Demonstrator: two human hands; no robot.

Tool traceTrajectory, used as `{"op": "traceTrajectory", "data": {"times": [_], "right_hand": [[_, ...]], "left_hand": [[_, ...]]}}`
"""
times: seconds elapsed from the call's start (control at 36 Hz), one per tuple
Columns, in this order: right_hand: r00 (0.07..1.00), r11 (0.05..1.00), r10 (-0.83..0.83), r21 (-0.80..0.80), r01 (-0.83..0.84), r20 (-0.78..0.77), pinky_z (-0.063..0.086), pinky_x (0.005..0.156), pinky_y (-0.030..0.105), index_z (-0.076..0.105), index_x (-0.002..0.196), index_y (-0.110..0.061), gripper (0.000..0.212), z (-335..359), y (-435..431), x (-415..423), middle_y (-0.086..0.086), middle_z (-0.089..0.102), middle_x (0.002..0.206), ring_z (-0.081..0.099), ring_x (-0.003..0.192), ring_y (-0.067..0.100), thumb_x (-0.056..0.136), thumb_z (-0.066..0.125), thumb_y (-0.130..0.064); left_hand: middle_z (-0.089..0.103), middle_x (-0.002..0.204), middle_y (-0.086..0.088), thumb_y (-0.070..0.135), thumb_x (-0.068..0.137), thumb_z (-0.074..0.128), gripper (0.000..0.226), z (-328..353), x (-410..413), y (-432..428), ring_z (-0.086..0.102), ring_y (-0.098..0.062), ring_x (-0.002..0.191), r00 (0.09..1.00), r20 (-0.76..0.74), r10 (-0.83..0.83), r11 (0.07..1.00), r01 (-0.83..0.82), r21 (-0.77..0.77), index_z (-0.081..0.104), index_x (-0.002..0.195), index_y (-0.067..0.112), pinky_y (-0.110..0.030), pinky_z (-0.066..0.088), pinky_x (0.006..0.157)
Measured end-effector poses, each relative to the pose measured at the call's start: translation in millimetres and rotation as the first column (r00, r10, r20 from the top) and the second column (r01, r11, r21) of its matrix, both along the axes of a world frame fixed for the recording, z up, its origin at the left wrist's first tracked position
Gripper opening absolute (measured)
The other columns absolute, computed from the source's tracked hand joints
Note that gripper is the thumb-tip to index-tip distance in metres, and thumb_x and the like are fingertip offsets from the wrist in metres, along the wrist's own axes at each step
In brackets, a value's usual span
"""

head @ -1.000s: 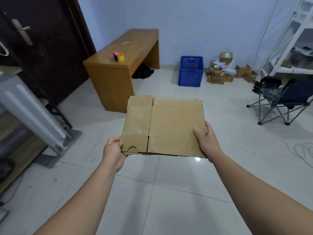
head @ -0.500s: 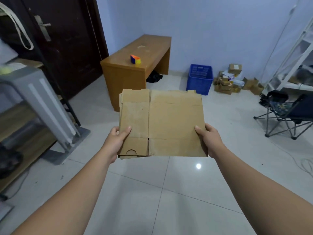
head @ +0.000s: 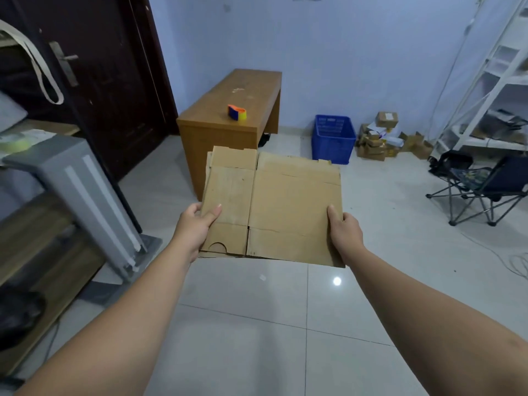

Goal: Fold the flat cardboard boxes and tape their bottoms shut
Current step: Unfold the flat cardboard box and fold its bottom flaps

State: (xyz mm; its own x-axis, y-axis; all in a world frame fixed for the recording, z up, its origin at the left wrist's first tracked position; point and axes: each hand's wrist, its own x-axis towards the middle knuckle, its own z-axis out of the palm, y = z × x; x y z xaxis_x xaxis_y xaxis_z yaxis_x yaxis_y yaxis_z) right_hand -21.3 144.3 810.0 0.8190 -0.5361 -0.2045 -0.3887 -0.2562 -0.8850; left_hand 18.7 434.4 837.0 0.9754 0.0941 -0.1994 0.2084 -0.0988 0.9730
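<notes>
Left hand [head: 197,227] grips the left edge of the flat cardboard box [head: 285,207], thumb on top. Right hand [head: 344,232] grips the right edge likewise. The box is held level in the air above the tiled floor [head: 257,352].

Beyond: wooden desk [head: 251,90] with tape dispenser [head: 236,112], blue crate [head: 333,138], parcel pile [head: 377,141]; labels too small to read.

Versus 1.0 s ago: left hand has moved from the near corner up the edge.

Storeroom: shelving [head: 497,90], piled parcels [head: 383,138], crate [head: 333,141]
</notes>
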Motion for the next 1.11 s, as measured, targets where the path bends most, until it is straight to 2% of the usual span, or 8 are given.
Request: {"op": "traceTrajectory", "data": {"times": [0.17,0.42,0.56,0.64,0.81,0.92,1.0,1.11], "right_hand": [[1.000,0.998,0.019,-0.067,-0.018,0.013,0.046,0.084,0.040,0.056,0.102,-0.012,0.046,4.8,18.5,27.2,-0.002,0.058,0.090,0.057,0.093,0.025,0.097,0.037,-0.054],[0.998,0.994,0.046,-0.099,-0.049,-0.034,0.046,0.084,0.041,0.054,0.104,-0.010,0.048,-2.0,21.4,86.2,0.003,0.059,0.096,0.057,0.093,0.026,0.097,0.035,-0.054],[0.995,0.992,0.090,-0.081,-0.092,-0.035,0.047,0.086,0.042,0.053,0.103,-0.010,0.050,-6.0,13.0,138.0,0.006,0.059,0.099,0.057,0.095,0.028,0.097,0.036,-0.056],[0.992,0.989,0.118,-0.084,-0.120,-0.032,0.046,0.083,0.041,0.055,0.104,-0.008,0.054,-7.2,6.9,168.3,0.006,0.060,0.098,0.057,0.093,0.027,0.097,0.036,-0.057],[0.985,0.977,0.167,-0.131,-0.171,-0.046,0.043,0.079,0.038,0.054,0.103,-0.006,0.055,-9.8,-2.7,222.3,0.007,0.059,0.098,0.054,0.091,0.028,0.098,0.034,-0.057],[0.984,0.976,0.172,-0.123,-0.177,-0.049,0.042,0.078,0.037,0.055,0.104,-0.007,0.054,-13.1,-1.5,250.1,0.006,0.058,0.098,0.054,0.090,0.027,0.098,0.034,-0.057],[0.984,0.979,0.170,-0.101,-0.174,-0.051,0.042,0.078,0.037,0.055,0.105,-0.008,0.053,-15.8,2.6,271.8,0.005,0.058,0.099,0.054,0.091,0.027,0.097,0.035,-0.057],[0.984,0.980,0.170,-0.093,-0.173,-0.045,0.043,0.079,0.037,0.055,0.104,-0.008,0.053,-14.9,8.5,298.0,0.007,0.060,0.101,0.055,0.092,0.027,0.098,0.035,-0.057]], "left_hand": [[0.062,0.124,-0.005,0.047,0.082,0.069,0.063,-7.7,26.1,22.1,0.060,-0.028,0.111,0.999,-0.050,0.011,1.000,-0.010,0.011,0.049,0.134,0.015,-0.052,0.047,0.098],[0.066,0.111,-0.006,0.041,0.088,0.064,0.046,-11.6,69.0,18.5,0.063,-0.028,0.101,0.993,-0.097,0.062,0.998,-0.058,0.037,0.055,0.124,0.013,-0.049,0.051,0.093],[0.063,0.117,-0.008,0.061,0.089,0.049,0.061,-13.0,114.0,10.9,0.059,-0.029,0.108,0.989,-0.086,0.117,0.980,-0.100,0.174,0.054,0.126,0.012,-0.050,0.048,0.096],[0.063,0.113,-0.007,0.058,0.094,0.041,0.056,-12.9,138.6,3.9,0.059,-0.028,0.105,0.985,-0.072,0.156,0.963,-0.136,0.232,0.056,0.124,0.013,-0.050,0.048,0.095],[0.062,0.123,-0.009,0.049,0.095,0.048,0.051,-23.5,187.9,2.5,0.058,-0.028,0.110,0.977,-0.106,0.184,0.956,-0.153,0.250,0.057,0.128,0.011,-0.045,0.046,0.099],[0.061,0.123,-0.011,0.041,0.099,0.047,0.046,-27.7,218.2,-0.9,0.057,-0.025,0.105,0.976,-0.083,0.201,0.953,-0.176,0.246,0.056,0.129,0.007,-0.033,0.045,0.087],[0.057,0.117,-0.003,0.037,0.101,0.044,0.043,-25.5,239.5,-1.6,0.050,-0.019,0.097,0.977,-0.070,0.204,0.952,-0.181,0.249,0.053,0.130,0.007,-0.029,0.039,0.079],[0.061,0.116,-0.009,0.037,0.100,0.045,0.041,-26.9,269.2,6.6,0.053,-0.019,0.089,0.979,-0.071,0.189,0.955,-0.167,0.246,0.055,0.127,0.007,-0.025,0.040,0.065]]}}
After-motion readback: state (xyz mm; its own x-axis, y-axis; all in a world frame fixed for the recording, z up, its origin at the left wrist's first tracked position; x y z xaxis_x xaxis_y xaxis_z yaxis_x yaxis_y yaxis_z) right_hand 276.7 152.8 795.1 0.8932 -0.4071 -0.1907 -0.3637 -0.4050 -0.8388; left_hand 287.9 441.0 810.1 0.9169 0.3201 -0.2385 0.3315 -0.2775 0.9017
